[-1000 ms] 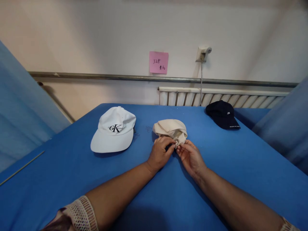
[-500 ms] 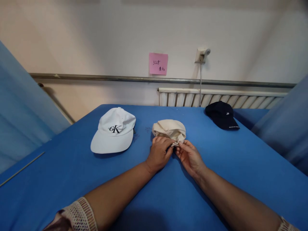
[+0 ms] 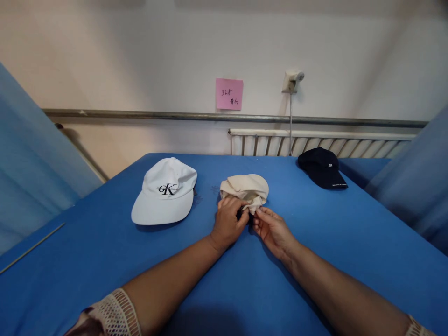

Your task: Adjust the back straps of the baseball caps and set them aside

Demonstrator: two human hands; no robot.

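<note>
In front of me a beige cap [image 3: 245, 184] lies on the blue-covered table, its near edge bunched up. My left hand [image 3: 229, 217] is closed on the cap's near left edge, fingers bent over the fabric. With thumb and fingertips, my right hand [image 3: 273, 229] pinches the near right edge of the same cap. A small dark part shows beneath the cloth between my hands; I cannot make out what it is. To the left rests a white cap [image 3: 167, 179] with black letters, brim toward me. A dark navy cap [image 3: 320, 164] sits at the far right.
The blue sheet [image 3: 105, 261] covers the table. Behind it are a metal rail [image 3: 157, 115], a white radiator [image 3: 273, 144] and a socket with a plugged-in cord [image 3: 291, 83]. A pink note [image 3: 229, 94] is on the wall. Blue curtains [image 3: 38, 163] hang at both sides.
My hands have shifted slightly around the beige cap's near edge, and the fabric there is folded differently. The white and navy caps stay in place.
</note>
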